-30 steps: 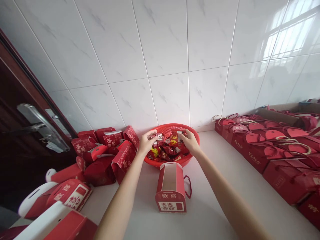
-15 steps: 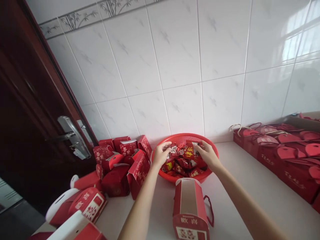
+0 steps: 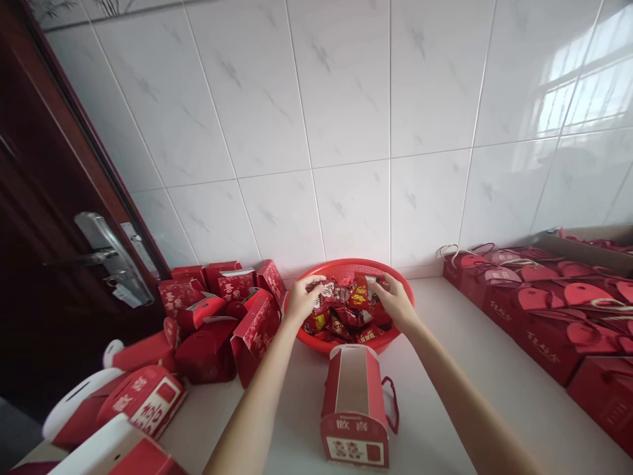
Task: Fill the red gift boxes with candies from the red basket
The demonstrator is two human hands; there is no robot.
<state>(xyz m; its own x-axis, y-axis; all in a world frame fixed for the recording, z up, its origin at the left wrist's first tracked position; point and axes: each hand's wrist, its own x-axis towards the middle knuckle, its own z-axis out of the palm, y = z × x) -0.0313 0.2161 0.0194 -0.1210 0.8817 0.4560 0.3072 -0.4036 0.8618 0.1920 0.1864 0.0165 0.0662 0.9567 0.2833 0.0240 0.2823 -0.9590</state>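
A red plastic basket [image 3: 350, 265] stands against the tiled wall with wrapped candies [image 3: 341, 326] in it. Over its left side, my left hand [image 3: 302, 302] is closed on a red candy packet [image 3: 325, 295] with white-and-black lettering. Across from it, my right hand [image 3: 397, 303] pinches a red candy packet [image 3: 361, 295] with yellow characters at its silvery end. Both packets are just above the pile. In front of the basket sits a red gift box [image 3: 354, 402], its top flaps apart and a cord handle hanging on its right side.
Several red gift boxes [image 3: 208, 349] crowd the left of the white counter [image 3: 297, 422]. Rows of red boxes with cord handles [image 3: 524, 310] line the right, beside a cardboard carton [image 3: 593, 234]. A dark wooden door [image 3: 44, 198] with a metal handle is at far left.
The camera has turned a little to the right, so everything sits further left in view. Both hands stay over the basket with the same packets.
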